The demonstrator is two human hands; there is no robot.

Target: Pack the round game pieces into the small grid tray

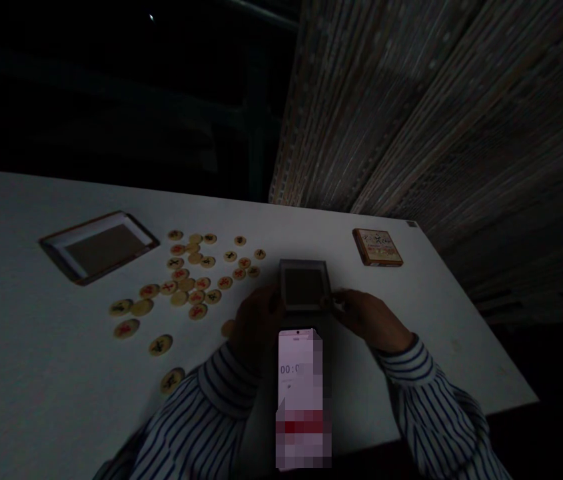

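A small open box point(304, 263) with a dark, flat inside sits on the table in front of me. At its left wall is my left hand point(257, 317), the fingers closed around the near left corner; deep shade hides part of them. My right hand point(368, 319) grips the near right corner with thumb and fingers pinched together. Just below the box a lit phone point(297, 387) shows a timer, its lower part blurred out. Several round xiangqi pieces point(197, 311), with red or dark characters, lie scattered to the left; one piece point(228, 328) is partly covered by my left hand.
An open box lid or tray point(98, 250) lies at the far left of the white table point(36, 373). A closed, printed box point(378, 247) rests at the right. Behind the table hangs a ribbed, curtain-like sheet point(386, 113). The room is very dark.
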